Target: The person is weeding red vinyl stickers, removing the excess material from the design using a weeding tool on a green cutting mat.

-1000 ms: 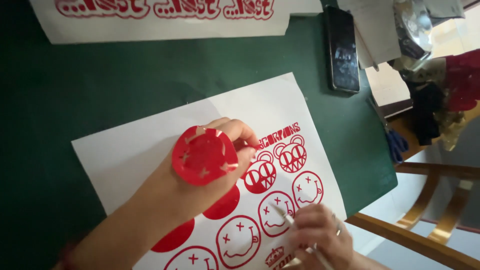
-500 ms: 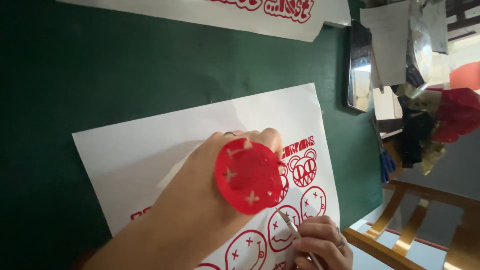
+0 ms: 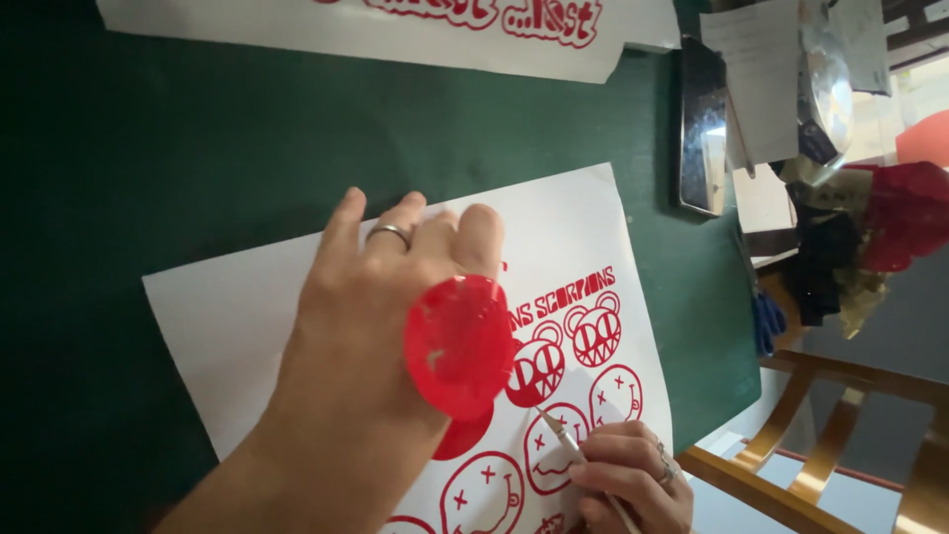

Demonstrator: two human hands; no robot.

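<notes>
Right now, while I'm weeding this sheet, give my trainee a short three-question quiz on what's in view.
1. True or false: the left hand lies flat on the white vinyl sheet, with a red round piece stuck to it.
2. What does the right hand hold?
A. scissors
B. a thin pointed tool
C. a roll of tape
3. Fill in: the sheet rests on a dark ____ mat.

Key:
1. True.
2. B: the thin pointed tool points at a red face design.
3. Green.
</notes>
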